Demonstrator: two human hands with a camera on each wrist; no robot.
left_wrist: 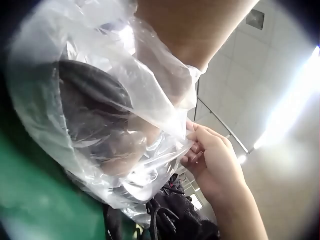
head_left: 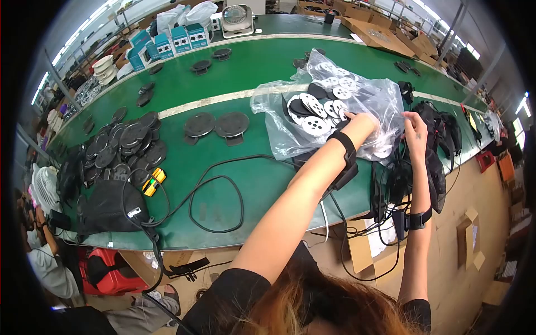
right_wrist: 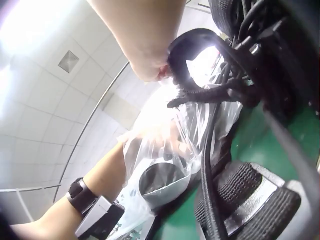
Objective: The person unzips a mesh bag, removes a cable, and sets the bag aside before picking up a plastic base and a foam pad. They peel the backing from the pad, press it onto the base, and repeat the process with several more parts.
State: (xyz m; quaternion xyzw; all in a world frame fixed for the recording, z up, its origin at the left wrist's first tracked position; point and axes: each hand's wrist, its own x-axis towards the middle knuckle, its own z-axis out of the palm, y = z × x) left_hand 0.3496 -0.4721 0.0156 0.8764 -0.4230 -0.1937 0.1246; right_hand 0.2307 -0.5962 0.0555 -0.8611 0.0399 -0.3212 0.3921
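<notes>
Plastic bag [head_left: 335, 106]: left hand [head_left: 365, 124] inside, grip unclear; right hand [head_left: 416, 133] pinches rim.

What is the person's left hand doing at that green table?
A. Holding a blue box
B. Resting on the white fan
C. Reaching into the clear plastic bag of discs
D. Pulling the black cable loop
C: in the head view the left hand goes into the clear plastic bag of black and white discs, whose edge the right hand pinches.
</notes>
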